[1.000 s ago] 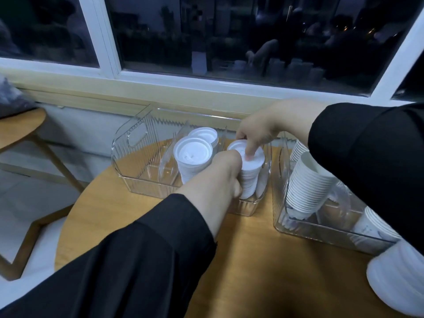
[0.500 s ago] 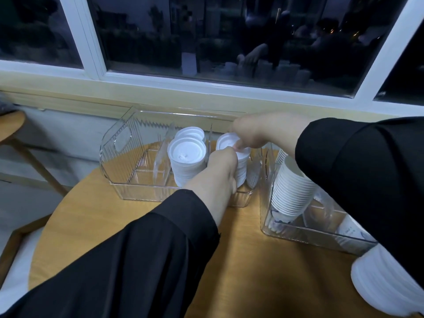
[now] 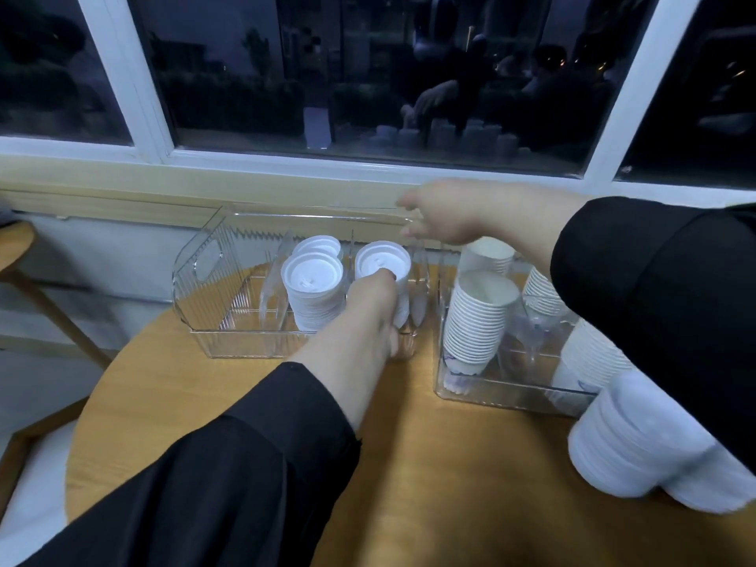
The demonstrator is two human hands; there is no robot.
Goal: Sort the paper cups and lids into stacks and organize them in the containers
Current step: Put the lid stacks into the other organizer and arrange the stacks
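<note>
Right hand, a second ago pressing the lid stack, has lifted clear toward 1 o'clock, fingers loosely spread and empty. Left hand still grips that stack, seated in the clear container at 12 o'clock; placement appears nearly done. Round wooden table; dark window behind.

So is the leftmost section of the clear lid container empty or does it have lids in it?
Empty: the leftmost section of the lid container shows only clear plastic and table through it; the lid stacks stand further right.
</note>
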